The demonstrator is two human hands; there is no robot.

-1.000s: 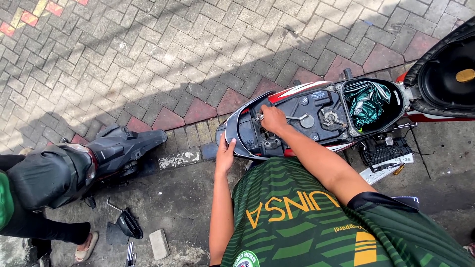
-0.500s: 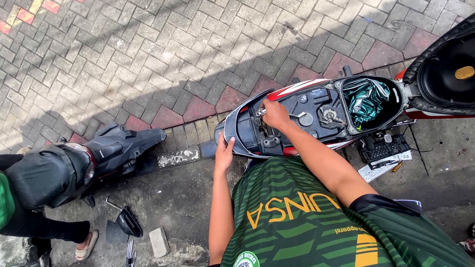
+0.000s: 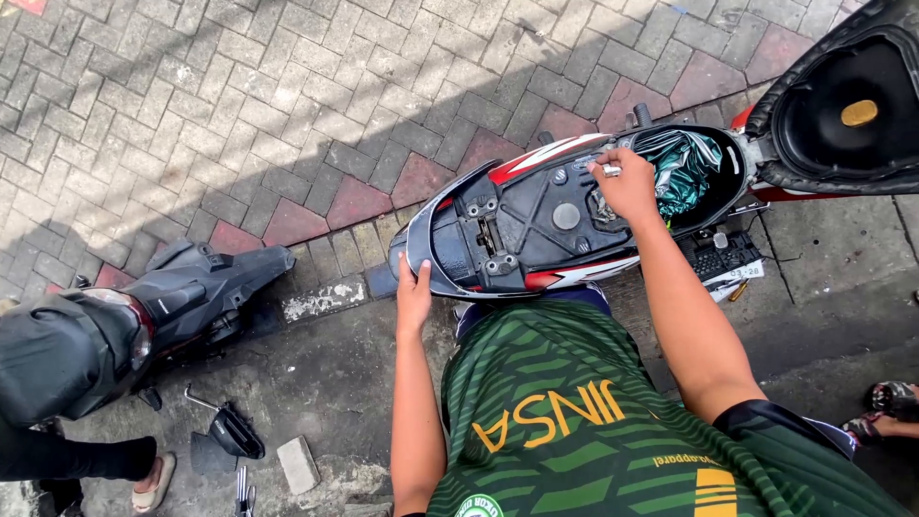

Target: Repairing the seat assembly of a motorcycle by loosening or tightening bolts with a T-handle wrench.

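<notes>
- Small silvery part [image 3: 610, 170] — looks like a nut or socket, too small to tell — pinched in the right hand [image 3: 627, 184] fingertips, over the open underseat area of the scooter [image 3: 536, 225], roughly 1 o'clock in the frame.
- Right hand closed narrow on that part, wrist bent down over the black inner tray [image 3: 565, 218]; to place it well, a firm pinch and a straight drop onto its mount seem wise, since it could fall into the frame cavity.
- Left hand [image 3: 414, 292] lies flat, fingers spread against the tail end of the scooter body at 9 o'clock of the tray — holding nothing, bracing. Keeping that brace on would likely stop the body rocking while the right hand works.
- Bolt holes and brackets [image 3: 483, 235] show at the tail side of the tray; cannot tell which are filled.
- Crumpled green plastic bag [image 3: 684, 168] sits in the storage well just at 3 o'clock of the right hand, near enough to snag — worth keeping clear.
- Raised seat [image 3: 842, 105] stands open at 2 o'clock, well apart.
- Black tool case [image 3: 723, 258] on the ground at 4 o'clock of the tray, beside the scooter.
- Second, dark scooter [image 3: 115, 316] at 8 o'clock, well apart; a sandalled foot [image 3: 153, 474] and loose parts [image 3: 230, 431] lie near it.
- Paved brick ground [image 3: 239, 115] fills the top.
</notes>
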